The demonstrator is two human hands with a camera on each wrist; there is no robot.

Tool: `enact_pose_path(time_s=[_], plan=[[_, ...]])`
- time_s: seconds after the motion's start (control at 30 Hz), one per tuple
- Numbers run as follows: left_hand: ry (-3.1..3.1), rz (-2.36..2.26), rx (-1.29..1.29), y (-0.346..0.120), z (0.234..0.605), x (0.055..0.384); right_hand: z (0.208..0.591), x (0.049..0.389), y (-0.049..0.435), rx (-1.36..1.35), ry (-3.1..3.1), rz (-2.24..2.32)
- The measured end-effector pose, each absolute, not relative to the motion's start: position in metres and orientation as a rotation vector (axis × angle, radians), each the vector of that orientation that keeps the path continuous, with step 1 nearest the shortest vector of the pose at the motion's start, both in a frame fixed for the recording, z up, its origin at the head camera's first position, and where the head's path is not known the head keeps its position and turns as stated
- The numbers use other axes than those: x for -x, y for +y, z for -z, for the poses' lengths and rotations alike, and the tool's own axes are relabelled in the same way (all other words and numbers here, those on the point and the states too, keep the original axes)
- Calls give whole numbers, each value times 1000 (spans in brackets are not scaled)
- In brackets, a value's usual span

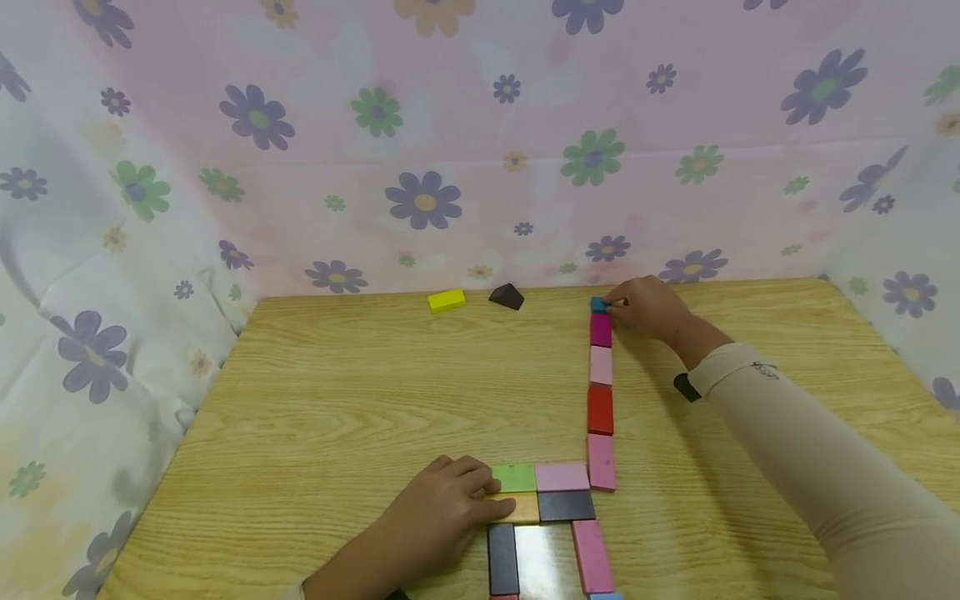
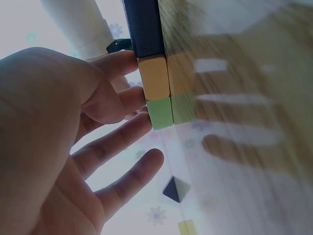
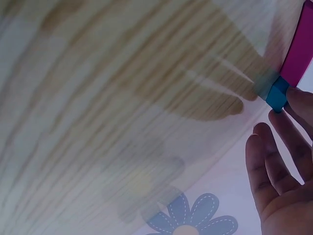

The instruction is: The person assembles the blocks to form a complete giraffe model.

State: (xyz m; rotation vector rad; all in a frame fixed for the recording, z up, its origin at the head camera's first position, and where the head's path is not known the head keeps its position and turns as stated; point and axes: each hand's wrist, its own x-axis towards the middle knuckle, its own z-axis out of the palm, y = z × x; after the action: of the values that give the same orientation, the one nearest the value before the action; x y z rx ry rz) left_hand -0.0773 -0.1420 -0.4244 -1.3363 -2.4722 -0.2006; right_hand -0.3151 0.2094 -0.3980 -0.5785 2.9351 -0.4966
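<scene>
At the far end of a block column, my right hand (image 1: pixel 651 310) pinches a small blue block (image 1: pixel 598 305) between thumb and fingertips. In the right wrist view the blue block (image 3: pixel 277 94) meets the end of a magenta block (image 3: pixel 298 49); the other fingers are extended. My left hand (image 1: pixel 442 512) touches the left ends of a green block (image 1: pixel 514 477) and an orange block (image 1: pixel 528 508) with thumb and fingertips. The left wrist view has these fingertips against the orange block (image 2: pixel 154 77) and green block (image 2: pixel 160 113), with other fingers spread.
Pink and red blocks (image 1: pixel 600 410) continue the column toward me. A pink block (image 1: pixel 562 477) and dark blocks (image 1: pixel 566 505) adjoin the near rows. A yellow block (image 1: pixel 447 301) and a dark angular block (image 1: pixel 507 296) lie by the flowered cloth (image 1: pixel 465 150) behind the table.
</scene>
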Motion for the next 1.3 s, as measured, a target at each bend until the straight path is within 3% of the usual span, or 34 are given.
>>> enact_pose_path(time_s=[0.47, 0.8, 1.3], plan=[[-2482, 191, 1325, -145, 423, 76, 395, 319, 200, 637, 2964, 521], [-2497, 191, 1322, -148, 423, 76, 391, 328, 156, 704, 2926, 743], [-2479, 191, 1339, -145, 420, 76, 385, 342, 106, 710, 2825, 679]])
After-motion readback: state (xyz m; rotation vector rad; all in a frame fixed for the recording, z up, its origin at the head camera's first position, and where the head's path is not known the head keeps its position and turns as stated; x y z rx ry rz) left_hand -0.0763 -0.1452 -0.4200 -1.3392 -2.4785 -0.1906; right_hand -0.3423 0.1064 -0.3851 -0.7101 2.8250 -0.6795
